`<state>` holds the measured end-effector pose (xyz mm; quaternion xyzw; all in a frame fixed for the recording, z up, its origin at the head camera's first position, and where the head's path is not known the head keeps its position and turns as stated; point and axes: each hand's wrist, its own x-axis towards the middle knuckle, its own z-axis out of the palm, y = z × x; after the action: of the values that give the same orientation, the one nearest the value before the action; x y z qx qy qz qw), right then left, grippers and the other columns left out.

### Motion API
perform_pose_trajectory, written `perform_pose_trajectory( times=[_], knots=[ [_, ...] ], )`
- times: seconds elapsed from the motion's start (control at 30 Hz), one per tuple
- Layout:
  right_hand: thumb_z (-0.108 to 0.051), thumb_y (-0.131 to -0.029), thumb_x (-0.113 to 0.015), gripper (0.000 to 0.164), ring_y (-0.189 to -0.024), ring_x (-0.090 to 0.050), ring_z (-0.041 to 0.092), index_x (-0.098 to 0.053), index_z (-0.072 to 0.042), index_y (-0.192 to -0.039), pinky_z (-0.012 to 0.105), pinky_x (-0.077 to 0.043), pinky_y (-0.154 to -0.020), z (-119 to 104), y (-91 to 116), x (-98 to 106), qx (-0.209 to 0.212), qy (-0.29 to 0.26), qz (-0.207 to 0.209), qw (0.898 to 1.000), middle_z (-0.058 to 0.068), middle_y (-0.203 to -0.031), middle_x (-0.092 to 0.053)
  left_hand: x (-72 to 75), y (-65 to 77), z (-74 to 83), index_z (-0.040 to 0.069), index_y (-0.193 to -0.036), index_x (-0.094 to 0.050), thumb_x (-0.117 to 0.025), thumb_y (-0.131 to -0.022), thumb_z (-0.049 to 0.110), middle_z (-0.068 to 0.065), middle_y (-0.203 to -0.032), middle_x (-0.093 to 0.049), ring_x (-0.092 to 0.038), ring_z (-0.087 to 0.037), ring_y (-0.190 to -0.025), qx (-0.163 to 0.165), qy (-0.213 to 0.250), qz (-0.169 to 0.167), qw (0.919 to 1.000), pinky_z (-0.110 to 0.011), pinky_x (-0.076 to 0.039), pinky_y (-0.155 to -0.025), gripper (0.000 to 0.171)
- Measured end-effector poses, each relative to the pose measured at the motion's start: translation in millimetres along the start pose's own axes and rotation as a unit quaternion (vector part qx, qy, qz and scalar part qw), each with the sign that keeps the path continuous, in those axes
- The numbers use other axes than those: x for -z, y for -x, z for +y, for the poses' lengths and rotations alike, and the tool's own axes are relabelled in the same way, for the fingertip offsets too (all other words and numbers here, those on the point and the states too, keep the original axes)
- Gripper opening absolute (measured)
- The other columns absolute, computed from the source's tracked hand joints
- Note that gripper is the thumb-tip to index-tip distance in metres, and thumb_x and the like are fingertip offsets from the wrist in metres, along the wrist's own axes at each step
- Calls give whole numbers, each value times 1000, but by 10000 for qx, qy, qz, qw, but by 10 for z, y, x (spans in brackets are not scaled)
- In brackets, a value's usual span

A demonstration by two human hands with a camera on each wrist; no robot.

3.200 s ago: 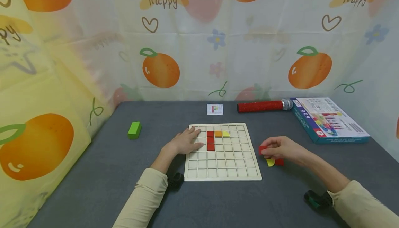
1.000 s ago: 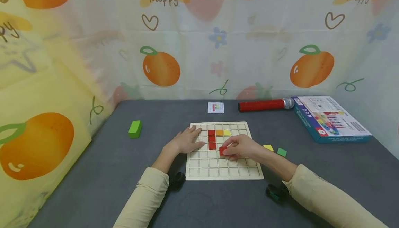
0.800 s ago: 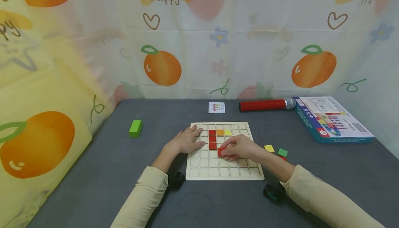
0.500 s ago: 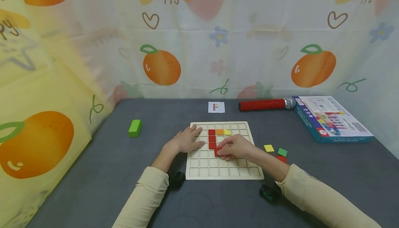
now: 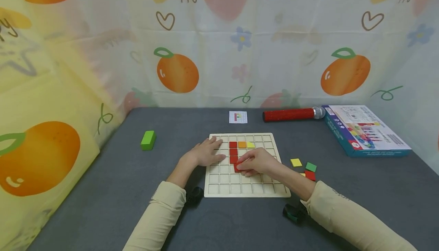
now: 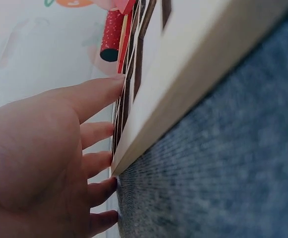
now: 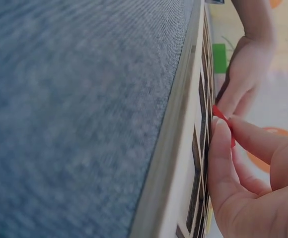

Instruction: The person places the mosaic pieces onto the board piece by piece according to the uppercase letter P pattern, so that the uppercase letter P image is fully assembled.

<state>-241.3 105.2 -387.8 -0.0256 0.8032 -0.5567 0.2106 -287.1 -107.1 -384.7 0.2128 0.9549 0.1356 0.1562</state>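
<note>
My right hand pinches a red square tile between thumb and fingers. In the right wrist view the red tile is tilted, one edge at the board's surface. The pale wooden grid board lies flat before me. A column of red tiles sits in its cells, right above the pinched one; an orange tile and a yellow tile extend the top row rightward. My left hand rests on the board's left edge, fingers spread; the left wrist view shows its thumb on the grid.
Right of the board lie a yellow tile, a green tile and a red tile, with another yellow piece partly behind my forearm. Behind are a printed card, a red microphone and a game box. A green block stands left.
My right hand has carried the red tile from the pile at the right onto the board, then slid left to just under the red column. My left hand has stayed in place.
</note>
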Motion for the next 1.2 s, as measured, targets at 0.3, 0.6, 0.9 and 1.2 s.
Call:
perform_pose_trajectory(
  times=[0.3, 0.6, 0.9, 1.2],
  knots=[
    [-7, -80, -77, 18, -58, -63, 15, -69, 0, -94, 25, -54, -58, -7, -10, -36, 22, 214, 195, 9996, 9, -75, -69, -16, -27, 18, 11, -150, -31, -52, -96, 44, -14, -156, -19, -15, -34, -142, 89, -22, 43, 9999, -54, -16, -110, 67],
    [-11, -79, -79, 18, -55, -62, 14, -70, -3, -92, 25, -53, -56, -22, -12, -76, 34, 610, 358, 9975, 8, -72, -67, -21, -32, 3, 12, -151, -28, -51, -97, 45, -14, -156, -16, -10, -34, -142, 64, -59, 0, 10000, -54, -16, -110, 68],
    [-15, -79, -80, 18, -52, -61, 14, -70, -5, -91, 24, -52, -54, -42, -17, -97, 84, 1016, 470, 9937, 7, -68, -64, -26, -38, 0, 12, -151, -28, -50, -97, 45, -15, -156, -17, -10, -35, -142, 20, -102, 40, 9999, -54, -17, -109, 68],
    [-14, -81, -78, 15, -54, -61, 13, -71, -4, -89, 24, -52, -55, -56, -10, -110, 84, 1023, 480, 9936, 6, -70, -65, -33, -34, 4, 12, -151, -29, -51, -97, 44, -15, -156, -18, -11, -35, -142, 44, -103, 81, 9999, -54, -17, -109, 67]
  ],
)
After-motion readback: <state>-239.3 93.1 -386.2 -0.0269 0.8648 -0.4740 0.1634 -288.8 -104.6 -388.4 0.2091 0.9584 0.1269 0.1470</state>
